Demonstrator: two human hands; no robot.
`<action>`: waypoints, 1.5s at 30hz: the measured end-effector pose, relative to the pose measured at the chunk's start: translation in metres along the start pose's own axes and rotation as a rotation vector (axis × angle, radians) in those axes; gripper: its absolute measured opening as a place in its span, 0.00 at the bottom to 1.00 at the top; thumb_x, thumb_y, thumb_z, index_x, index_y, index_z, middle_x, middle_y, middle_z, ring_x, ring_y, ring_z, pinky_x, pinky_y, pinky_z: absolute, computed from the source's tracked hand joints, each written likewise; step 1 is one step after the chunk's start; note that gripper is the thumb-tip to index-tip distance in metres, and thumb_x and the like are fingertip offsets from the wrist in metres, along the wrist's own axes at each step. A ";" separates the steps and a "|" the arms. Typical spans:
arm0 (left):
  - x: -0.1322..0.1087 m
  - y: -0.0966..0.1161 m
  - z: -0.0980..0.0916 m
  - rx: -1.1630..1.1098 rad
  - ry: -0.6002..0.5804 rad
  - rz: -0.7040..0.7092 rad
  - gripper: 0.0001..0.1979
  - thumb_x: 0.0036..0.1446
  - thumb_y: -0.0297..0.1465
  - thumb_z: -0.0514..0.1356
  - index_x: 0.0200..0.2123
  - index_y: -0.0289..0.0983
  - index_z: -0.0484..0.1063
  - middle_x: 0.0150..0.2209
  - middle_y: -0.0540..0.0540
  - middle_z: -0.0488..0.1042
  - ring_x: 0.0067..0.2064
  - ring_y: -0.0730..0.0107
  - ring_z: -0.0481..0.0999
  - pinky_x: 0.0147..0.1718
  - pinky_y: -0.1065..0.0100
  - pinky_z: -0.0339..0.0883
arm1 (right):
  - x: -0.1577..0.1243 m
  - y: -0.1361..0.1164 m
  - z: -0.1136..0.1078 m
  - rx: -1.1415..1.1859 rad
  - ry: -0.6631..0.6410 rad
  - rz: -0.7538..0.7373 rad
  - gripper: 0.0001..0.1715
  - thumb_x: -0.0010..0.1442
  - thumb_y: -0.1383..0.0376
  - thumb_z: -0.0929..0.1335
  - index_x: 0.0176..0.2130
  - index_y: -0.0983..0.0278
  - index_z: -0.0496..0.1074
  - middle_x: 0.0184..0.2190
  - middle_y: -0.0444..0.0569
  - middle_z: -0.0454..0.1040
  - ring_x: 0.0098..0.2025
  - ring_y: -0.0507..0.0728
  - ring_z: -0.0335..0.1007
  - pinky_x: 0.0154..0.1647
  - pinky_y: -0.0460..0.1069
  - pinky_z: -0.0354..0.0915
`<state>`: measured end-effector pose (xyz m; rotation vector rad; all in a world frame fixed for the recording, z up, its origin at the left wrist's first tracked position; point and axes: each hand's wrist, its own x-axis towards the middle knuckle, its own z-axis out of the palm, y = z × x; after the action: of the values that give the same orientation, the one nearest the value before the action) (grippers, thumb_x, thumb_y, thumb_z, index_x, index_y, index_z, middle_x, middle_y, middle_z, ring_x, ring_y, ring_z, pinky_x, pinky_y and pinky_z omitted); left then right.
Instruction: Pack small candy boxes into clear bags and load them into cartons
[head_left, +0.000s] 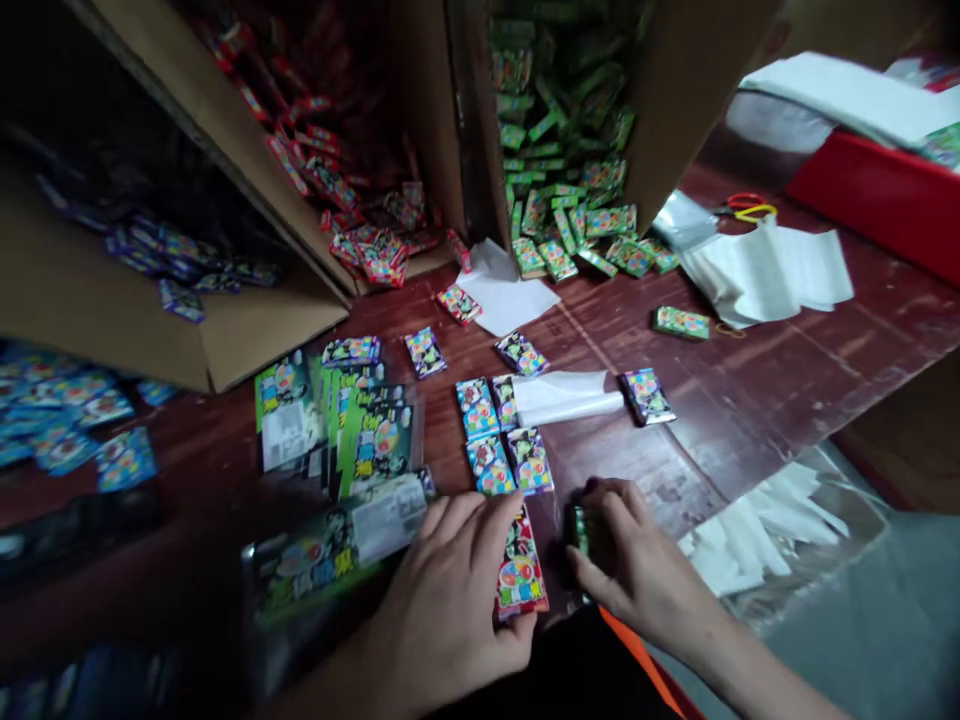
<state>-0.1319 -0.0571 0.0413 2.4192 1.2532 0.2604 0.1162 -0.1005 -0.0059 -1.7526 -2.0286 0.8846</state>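
Note:
My left hand (450, 580) curls around the side of a red printed candy packet (522, 575), thumb at its near end. To the right, my right hand (630, 560) grips a small green packet (581, 532) between thumb and fingers, partly hidden by them. Just beyond the red packet lie two blue packets (478, 408) and two purple ones (531, 460), set side by side in pairs. A white paper strip (566, 395) extends right from the farther pair. Under my left wrist is a clear printed bag (315, 555) with a green and black label.
Open cartons hold red packets (375, 250), green packets (570, 200) and purple packets (180, 250). Blue packets (67, 410) are heaped at left. Printed bags (375, 430) lie stacked. Scissors (750, 208), folded white paper (772, 270) and a bag of white strips (757, 540) are right.

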 end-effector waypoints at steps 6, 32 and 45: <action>-0.038 -0.006 0.049 -0.100 -0.130 -0.015 0.42 0.51 0.38 0.68 0.66 0.33 0.57 0.62 0.36 0.68 0.61 0.47 0.67 0.62 0.48 0.60 | -0.009 0.026 -0.005 -0.074 -0.196 -0.281 0.53 0.59 0.48 0.73 0.71 0.58 0.47 0.65 0.58 0.59 0.65 0.69 0.58 0.62 0.64 0.64; -0.051 -0.028 0.017 0.036 0.043 -0.140 0.63 0.45 0.56 0.70 0.73 0.39 0.40 0.71 0.33 0.53 0.70 0.42 0.54 0.67 0.46 0.51 | -0.010 0.016 0.030 0.042 -0.164 -0.606 0.53 0.57 0.56 0.74 0.71 0.58 0.48 0.58 0.56 0.67 0.58 0.68 0.60 0.60 0.65 0.60; -0.111 -0.020 0.009 0.154 0.098 -0.148 0.44 0.52 0.40 0.69 0.68 0.40 0.53 0.63 0.38 0.65 0.63 0.50 0.65 0.63 0.51 0.57 | -0.001 -0.029 0.046 0.047 0.245 -0.594 0.40 0.59 0.57 0.74 0.64 0.58 0.56 0.58 0.58 0.68 0.59 0.69 0.61 0.59 0.66 0.60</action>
<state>-0.2084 -0.1399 0.0270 2.4505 1.5403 0.2502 0.0662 -0.1141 -0.0225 -1.0614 -2.1489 0.4945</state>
